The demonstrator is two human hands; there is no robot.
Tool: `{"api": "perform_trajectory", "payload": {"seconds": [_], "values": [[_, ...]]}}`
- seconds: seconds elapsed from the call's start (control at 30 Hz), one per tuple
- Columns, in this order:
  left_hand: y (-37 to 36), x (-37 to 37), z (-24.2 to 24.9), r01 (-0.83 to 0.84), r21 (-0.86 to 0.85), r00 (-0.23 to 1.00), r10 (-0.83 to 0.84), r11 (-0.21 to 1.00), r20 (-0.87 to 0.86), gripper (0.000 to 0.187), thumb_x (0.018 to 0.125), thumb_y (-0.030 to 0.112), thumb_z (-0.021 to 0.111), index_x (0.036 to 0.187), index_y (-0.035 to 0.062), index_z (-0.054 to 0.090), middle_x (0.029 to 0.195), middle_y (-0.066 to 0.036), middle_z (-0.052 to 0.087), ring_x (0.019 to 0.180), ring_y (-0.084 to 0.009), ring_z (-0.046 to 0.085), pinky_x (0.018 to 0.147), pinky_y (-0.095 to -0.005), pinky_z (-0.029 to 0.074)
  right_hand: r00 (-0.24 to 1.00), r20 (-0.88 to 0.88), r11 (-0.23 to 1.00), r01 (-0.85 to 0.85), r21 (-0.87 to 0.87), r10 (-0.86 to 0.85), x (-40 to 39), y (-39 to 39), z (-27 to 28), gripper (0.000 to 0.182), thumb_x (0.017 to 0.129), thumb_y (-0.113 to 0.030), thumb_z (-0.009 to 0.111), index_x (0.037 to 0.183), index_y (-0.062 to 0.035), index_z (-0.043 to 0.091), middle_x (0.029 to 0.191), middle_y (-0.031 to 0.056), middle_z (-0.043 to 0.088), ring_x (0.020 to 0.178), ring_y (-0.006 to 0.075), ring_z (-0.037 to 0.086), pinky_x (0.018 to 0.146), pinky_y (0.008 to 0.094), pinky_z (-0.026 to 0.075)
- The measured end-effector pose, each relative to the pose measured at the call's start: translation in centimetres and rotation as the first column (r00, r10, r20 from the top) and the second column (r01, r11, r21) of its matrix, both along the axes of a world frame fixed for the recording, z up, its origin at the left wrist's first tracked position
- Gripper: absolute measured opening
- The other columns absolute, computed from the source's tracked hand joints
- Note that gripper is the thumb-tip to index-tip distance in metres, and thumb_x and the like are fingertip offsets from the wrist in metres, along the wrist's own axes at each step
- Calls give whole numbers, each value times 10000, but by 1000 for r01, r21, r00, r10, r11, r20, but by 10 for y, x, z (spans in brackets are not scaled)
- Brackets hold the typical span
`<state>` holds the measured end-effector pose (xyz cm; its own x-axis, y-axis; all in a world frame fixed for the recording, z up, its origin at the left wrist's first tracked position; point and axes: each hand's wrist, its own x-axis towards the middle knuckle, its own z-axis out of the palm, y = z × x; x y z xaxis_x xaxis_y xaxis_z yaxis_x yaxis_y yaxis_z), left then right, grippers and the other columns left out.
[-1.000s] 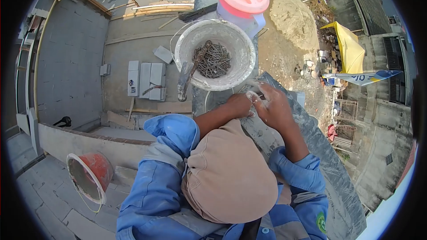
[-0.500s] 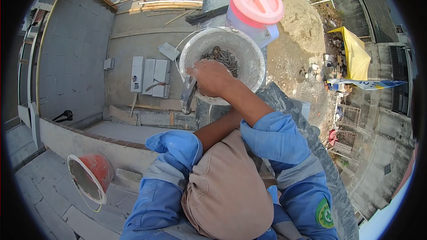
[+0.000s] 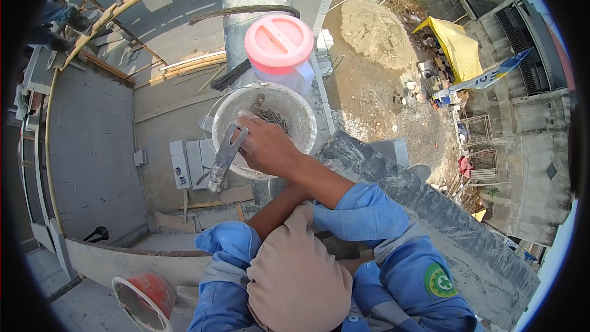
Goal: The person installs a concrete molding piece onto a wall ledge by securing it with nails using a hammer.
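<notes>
My right hand [image 3: 265, 146] is over the near side of a white, mortar-smeared bucket [image 3: 307, 120]. Its fingers are closed around a dusty grey hand tool [image 3: 226, 157], whose exact kind I cannot make out. The tool slants down past the bucket's left rim. Inside the bucket lie many nails [image 3: 275, 118], partly covered by the hand. A rough brown rod-like piece [image 3: 259, 102] stands up among them, just beyond my fingers. My left forearm [image 3: 278, 210] passes under the right one, which hides the left hand.
A pink-lidded jug [image 3: 279, 43] stands behind the bucket, beside a bundle of dark wire [image 3: 232, 76]. Left and below are pale blocks [image 3: 198, 158] and a red bucket [image 3: 152, 292] on its side. The grey ledge [image 3: 430, 233] drops to ground with a sand heap [image 3: 378, 34].
The view has turned, so the bucket and jug appear further left. My right hand has drawn back from the nails, and the grey tool shows more fully, pointing down-left.
</notes>
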<state>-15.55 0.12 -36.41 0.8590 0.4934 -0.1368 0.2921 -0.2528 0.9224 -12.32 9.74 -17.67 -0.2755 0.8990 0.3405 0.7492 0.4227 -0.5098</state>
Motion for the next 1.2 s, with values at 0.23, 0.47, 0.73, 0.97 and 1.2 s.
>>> {"api": "perform_trajectory", "payload": {"seconds": [0.23, 0.47, 0.73, 0.97, 1.2], "values": [[14, 0, 31, -87, -40, 994, 89, 995, 58, 481, 936, 300, 631, 1322, 26, 546, 1261, -156, 620, 1175, -310, 580, 989, -416, 439, 966, -1, 922, 249, 297, -260, 96, -63, 76, 175, 771, -194, 744, 897, -85, 691, 918, 64, 670, 809, 275, 657, 691, 403, 526], [19, -47, 83, -271, -401, 948, 172, 875, -266, 407, 929, 351, 669, 1146, 6, 679, 931, -50, 681, 878, -104, 584, 798, -279, 474, 732, 257, 639, 679, -363, -631, 165, -195, 47, 303, 859, -212, 678, 1090, -34, 594, 947, 171, 687, 797, 383, 673, 697, 502, 521], [55, -99, 204, -458, -517, 886, 327, 723, -327, 284, 916, 275, 660, 1065, 36, 691, 811, 33, 598, 706, -50, 471, 626, -197, 364, 662, 535, 349, 741, -574, -525, 186, -253, 20, 346, 919, -271, 621, 1179, -48, 565, 971, 195, 694, 868, 401, 678, 766, 507, 526], [76, -76, 213, -423, -368, 901, 340, 828, -270, 287, 913, 262, 522, 1033, 36, 651, 758, -40, 554, 696, -117, 506, 628, -264, 404, 642, 548, 262, 744, -615, -536, 186, -248, 31, 407, 932, -291, 591, 1253, -45, 549, 981, 234, 691, 895, 440, 661, 793, 521, 512], [26, -20, 128, 108, -230, 919, -185, 967, -348, 311, 887, 164, 456, 1127, 13, 584, 951, -82, 596, 892, -156, 611, 836, -292, 484, 606, 512, 309, 776, -550, -609, 196, -255, 20, 414, 923, -311, 600, 1226, -31, 560, 870, 279, 675, 849, 469, 653, 760, 544, 496]]}}
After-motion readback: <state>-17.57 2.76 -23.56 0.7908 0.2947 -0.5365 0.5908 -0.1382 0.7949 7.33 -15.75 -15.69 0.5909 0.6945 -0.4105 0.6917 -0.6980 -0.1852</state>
